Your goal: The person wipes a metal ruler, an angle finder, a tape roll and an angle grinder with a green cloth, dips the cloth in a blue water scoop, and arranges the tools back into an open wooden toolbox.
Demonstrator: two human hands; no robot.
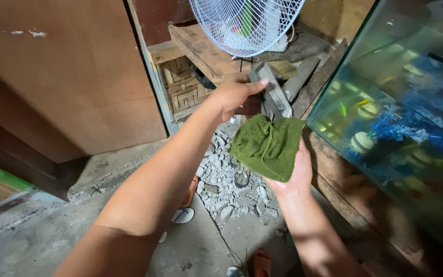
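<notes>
- Forearms fill the lower half of the head view, both reaching forward over a dusty concrete floor (37,241).
- Sandals lie on that floor: an orange one (261,262) at the bottom edge, a white one with a blue strap (182,214) under the left forearm, and an orange one (190,191) just behind it.
- Rubble (226,179), a heap of broken grey concrete, spreads below and between the two arms.
- Right hand (297,172) sits palm up with its fingers cupped under a green scrubbing pad (267,146), which lies crumpled across the palm and hides the fingertips.
- Left hand (234,95) is higher and farther out, its thumb and fingers pinched around the top of a flat grey strip (273,92), which hangs tilted with its lower end just above the pad.
- Fish tank (401,118) stands along the right side on a wooden ledge, its glass greenish, with blue ornaments and pale shells visible inside.
- Brown wooden panel (62,77) covers the left side of the scene.
- Woven bamboo panel (183,84) sits behind the left hand, beside rough planks (201,48).
- White fan (244,23) with a wire guard hangs over the planks at the top of the view.
</notes>
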